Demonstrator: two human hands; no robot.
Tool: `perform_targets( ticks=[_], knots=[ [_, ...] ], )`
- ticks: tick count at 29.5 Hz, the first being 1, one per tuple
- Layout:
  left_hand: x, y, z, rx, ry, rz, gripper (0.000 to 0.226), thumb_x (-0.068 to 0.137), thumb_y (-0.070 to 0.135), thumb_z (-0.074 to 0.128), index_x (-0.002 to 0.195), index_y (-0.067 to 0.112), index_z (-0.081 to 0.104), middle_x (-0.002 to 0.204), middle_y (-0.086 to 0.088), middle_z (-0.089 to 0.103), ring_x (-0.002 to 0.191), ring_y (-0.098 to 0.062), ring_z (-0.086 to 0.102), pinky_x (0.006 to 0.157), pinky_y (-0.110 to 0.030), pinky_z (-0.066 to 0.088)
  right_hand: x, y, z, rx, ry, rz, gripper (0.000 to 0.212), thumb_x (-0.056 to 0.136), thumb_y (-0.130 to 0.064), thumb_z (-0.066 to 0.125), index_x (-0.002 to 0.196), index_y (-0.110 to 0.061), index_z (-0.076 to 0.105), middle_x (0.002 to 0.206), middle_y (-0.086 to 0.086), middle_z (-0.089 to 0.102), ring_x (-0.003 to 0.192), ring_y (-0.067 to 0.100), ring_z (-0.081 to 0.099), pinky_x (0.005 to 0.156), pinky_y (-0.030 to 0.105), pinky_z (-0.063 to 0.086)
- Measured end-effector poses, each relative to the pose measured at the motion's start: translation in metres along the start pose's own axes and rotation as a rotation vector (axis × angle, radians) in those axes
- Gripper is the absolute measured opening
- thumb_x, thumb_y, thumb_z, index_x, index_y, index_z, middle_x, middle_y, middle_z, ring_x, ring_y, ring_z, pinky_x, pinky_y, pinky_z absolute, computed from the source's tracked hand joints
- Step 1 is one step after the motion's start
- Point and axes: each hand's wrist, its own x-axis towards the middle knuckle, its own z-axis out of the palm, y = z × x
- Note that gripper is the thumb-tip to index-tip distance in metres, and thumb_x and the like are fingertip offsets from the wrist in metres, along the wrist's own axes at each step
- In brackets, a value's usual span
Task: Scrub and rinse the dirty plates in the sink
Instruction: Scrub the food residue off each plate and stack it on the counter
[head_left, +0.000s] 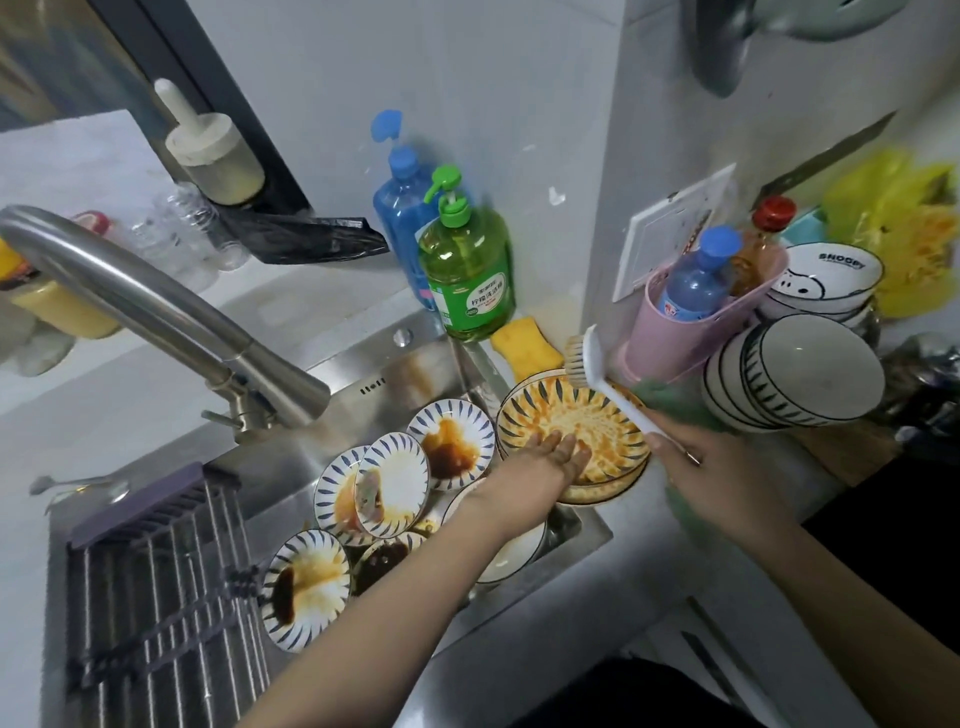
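Barely begun: my left hand (558, 451) lies flat on the greasy bowl (571, 431) at the sink's (363, 374) right edge; my right hand (717, 473) grips the brush (605, 382); the sauce-stained plates (400, 483) left in the basin await scrubbing.

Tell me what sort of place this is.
Most likely a home kitchen: a steel sink under a faucet, sauce-stained plates piled in it, and dish soap at the wall.
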Motion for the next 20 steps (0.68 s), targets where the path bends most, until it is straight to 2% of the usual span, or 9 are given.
perform_targets(
  ticks=[4,8,14,18,20],
  knots=[
    [0.004,-0.001,0.009,0.015,0.003,-0.005,0.066,0.096,-0.004,0.037,0.154,0.008,0.008,0.159,-0.020,0.007,0.148,-0.034,0.007,0.120,-0.039,0.005,0.005,0.006,0.004,0.017,-0.018,0.005,0.035,0.097,-0.028,0.051,0.131,-0.027,0.057,0.089,0.004,0.068,0.088,0.024,0.063,0.067,0.030,0.045],
    [0.006,0.001,0.016,-0.013,-0.014,-0.010,0.057,0.106,0.031,0.028,0.154,0.008,0.007,0.159,-0.021,0.005,0.148,-0.034,0.004,0.120,-0.040,0.001,0.008,0.008,0.006,0.014,-0.022,0.002,0.036,0.096,-0.029,0.051,0.132,-0.028,0.056,0.094,0.004,0.069,0.090,0.022,0.062,0.079,0.036,0.049],
    [0.006,0.004,0.026,-0.049,-0.028,-0.025,0.063,0.103,0.045,0.024,0.155,0.013,0.004,0.160,-0.019,-0.002,0.148,-0.032,-0.003,0.119,-0.044,-0.005,0.006,0.010,0.013,0.007,-0.054,-0.006,0.036,0.097,-0.029,0.050,0.132,-0.030,0.056,0.074,-0.015,0.058,0.071,0.004,0.055,0.060,0.023,0.041],
    [-0.002,0.000,0.032,-0.120,0.067,-0.039,0.066,0.100,0.050,0.030,0.154,0.017,0.013,0.160,-0.019,0.005,0.148,-0.033,0.001,0.117,-0.047,-0.009,0.003,0.008,0.024,0.033,-0.096,-0.008,0.037,0.097,-0.028,0.050,0.133,-0.028,0.055,0.069,-0.021,0.048,0.068,-0.002,0.046,0.063,0.019,0.037],
    [-0.010,-0.004,0.034,-0.226,0.205,-0.042,0.064,0.099,0.051,0.031,0.152,0.017,0.025,0.158,-0.018,0.017,0.148,-0.032,0.009,0.117,-0.047,-0.007,0.001,0.004,0.028,0.039,-0.103,-0.005,0.037,0.097,-0.027,0.051,0.133,-0.026,0.055,0.072,-0.022,0.048,0.070,-0.003,0.046,0.062,0.015,0.036]
  ],
)
